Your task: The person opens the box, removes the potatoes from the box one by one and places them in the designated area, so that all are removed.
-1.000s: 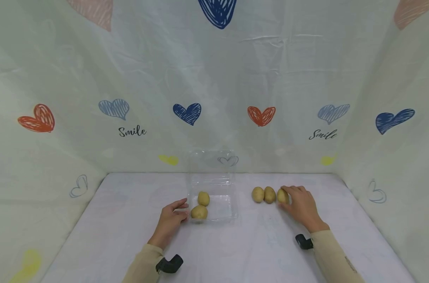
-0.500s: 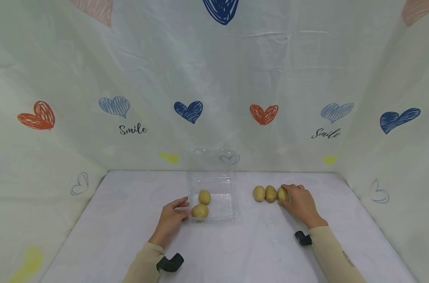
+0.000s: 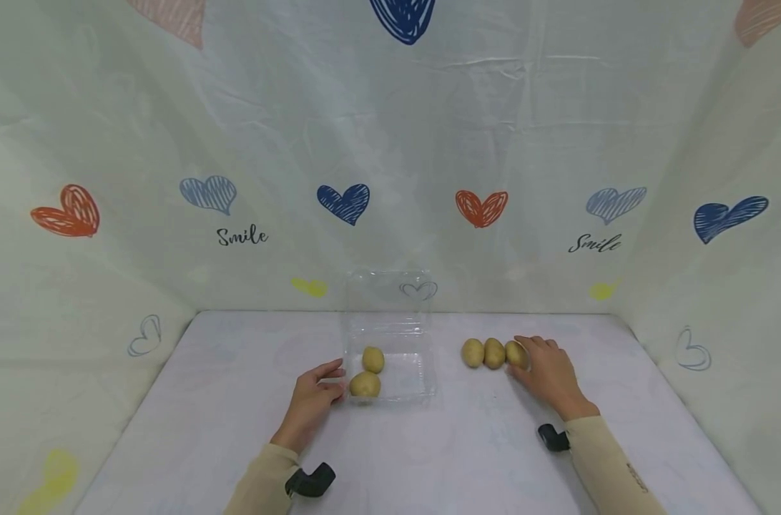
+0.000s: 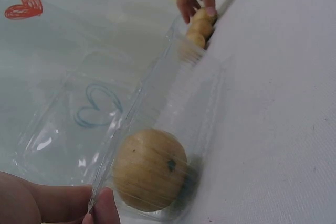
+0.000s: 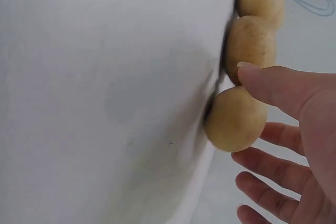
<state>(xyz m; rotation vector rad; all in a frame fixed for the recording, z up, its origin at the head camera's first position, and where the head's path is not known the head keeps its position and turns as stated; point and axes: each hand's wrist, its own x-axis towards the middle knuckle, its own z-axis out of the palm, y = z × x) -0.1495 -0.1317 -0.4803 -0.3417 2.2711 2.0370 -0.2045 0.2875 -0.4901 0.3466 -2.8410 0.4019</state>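
A clear plastic clamshell container (image 3: 403, 375) sits on the white table, its lid (image 3: 388, 297) raised at the back. Inside, along the left side, lie a small potato (image 3: 373, 360) and a larger potato (image 4: 149, 169). My left hand (image 3: 313, 400) pinches the container's left rim between thumb and finger. To the right, a left potato (image 3: 473, 353), a middle potato (image 3: 494, 353) and a right potato (image 3: 516, 355) form a row. Around the right potato, my right hand (image 3: 551, 375) has loosely spread fingers; in the right wrist view its thumb (image 5: 273, 82) overlaps the row.
A pale sheet printed with hearts (image 3: 342, 204) and "Smile" lettering hangs behind the table (image 3: 429, 458) and at both sides. The table's back edge runs just behind the potatoes. Each wrist carries a dark camera mount (image 3: 310, 480).
The right potato has moved left, closing the gap to the middle potato. My right hand has then eased slightly right. The left hand stays at the container; the head view has shifted a little.
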